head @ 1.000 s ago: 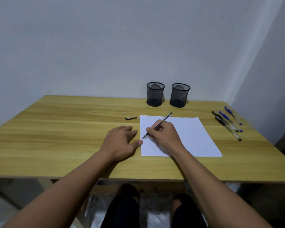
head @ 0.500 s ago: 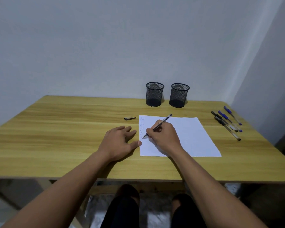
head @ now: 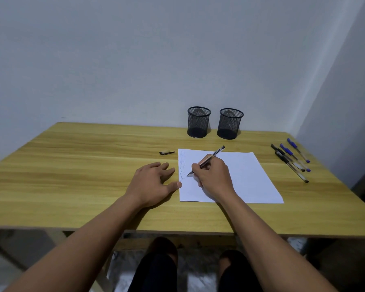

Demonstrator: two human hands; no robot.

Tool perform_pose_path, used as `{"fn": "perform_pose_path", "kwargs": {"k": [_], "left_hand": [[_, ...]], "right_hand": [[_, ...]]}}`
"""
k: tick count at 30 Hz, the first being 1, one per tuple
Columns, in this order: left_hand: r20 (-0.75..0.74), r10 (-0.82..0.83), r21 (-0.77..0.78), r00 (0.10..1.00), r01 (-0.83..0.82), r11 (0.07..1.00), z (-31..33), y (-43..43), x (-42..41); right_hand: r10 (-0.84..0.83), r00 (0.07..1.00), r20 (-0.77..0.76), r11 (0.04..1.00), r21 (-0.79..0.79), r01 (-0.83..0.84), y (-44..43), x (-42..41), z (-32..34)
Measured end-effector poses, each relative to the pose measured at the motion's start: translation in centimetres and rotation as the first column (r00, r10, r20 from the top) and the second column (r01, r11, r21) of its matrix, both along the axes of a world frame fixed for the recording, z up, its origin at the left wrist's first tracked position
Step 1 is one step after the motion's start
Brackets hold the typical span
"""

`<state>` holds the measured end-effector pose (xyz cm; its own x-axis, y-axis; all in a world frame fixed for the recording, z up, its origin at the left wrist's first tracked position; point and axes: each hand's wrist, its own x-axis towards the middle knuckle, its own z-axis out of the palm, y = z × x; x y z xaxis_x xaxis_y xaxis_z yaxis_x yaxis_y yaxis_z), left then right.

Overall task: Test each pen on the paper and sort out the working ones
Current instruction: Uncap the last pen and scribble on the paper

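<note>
The right hand (head: 214, 178) was pinched around a slim pen (head: 207, 160), fingers bunched low on the barrel in a normal writing grip. The pen had a dark grip section and a clear-ish upper barrel with a dark strip of print on it, way too small to read, and it leaned up and away to the right. Its metal tip sat right on the paper (head: 240, 178), near the left edge.

The left hand (head: 154, 182) lay flat and spread on the surface (head: 72, 175), palm down, thumb tip touching the paper's left edge.

The paper was a plain white sheet, slightly skewed. A short column of thin scribbles ran down its left margin, bluish at the top and darker lower down, none of it actual words as far as anyone could tell.

A loose black pen cap (head: 167, 153) lay just left of the paper's top corner.

The surface was light wood-grain laminate, smooth with long streaks. At the back stood two round black wire-mesh cups, the left one (head: 199, 122) and the right one (head: 230, 123), side by side; both looked empty through the mesh.

Off to the right, well apart from the paper, lay a small bunch of pens (head: 290, 159), some with blue caps, some black, roughly parallel.
</note>
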<state>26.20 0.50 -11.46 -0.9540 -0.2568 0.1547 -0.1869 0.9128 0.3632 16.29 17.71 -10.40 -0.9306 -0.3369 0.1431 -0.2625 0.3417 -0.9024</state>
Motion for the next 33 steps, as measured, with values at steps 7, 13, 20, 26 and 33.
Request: {"fn": "perform_pose_path", "kwargs": {"k": [7,13,20,26,33], "left_hand": [[-0.006,0.001,0.001,1.000,-0.001,1.000,0.1,0.1,0.0],[-0.016,0.016,0.028,1.000,-0.016,0.999,0.3,0.1,-0.2],[-0.117,0.158,0.306,0.981,-0.116,0.945,1.9,-0.7,-1.2],[-0.217,0.339,0.301,0.916,-0.267,0.915,2.0,-2.3,-5.3],[-0.157,0.314,0.078,0.936,-0.305,0.949,1.2,-2.8,-8.3]], "right_hand": [[0.051,0.999,0.009,0.998,0.043,-0.051,0.1,-0.2,0.3],[0.056,0.996,0.062,0.997,-0.056,-0.053,-0.2,-0.5,0.5],[0.162,0.968,0.190,0.960,-0.256,-0.110,-0.2,-0.4,1.8],[0.144,0.973,0.178,0.965,-0.243,-0.099,0.0,-1.9,2.7],[0.095,0.977,0.190,0.963,-0.265,-0.042,1.1,-4.1,2.9]]}}
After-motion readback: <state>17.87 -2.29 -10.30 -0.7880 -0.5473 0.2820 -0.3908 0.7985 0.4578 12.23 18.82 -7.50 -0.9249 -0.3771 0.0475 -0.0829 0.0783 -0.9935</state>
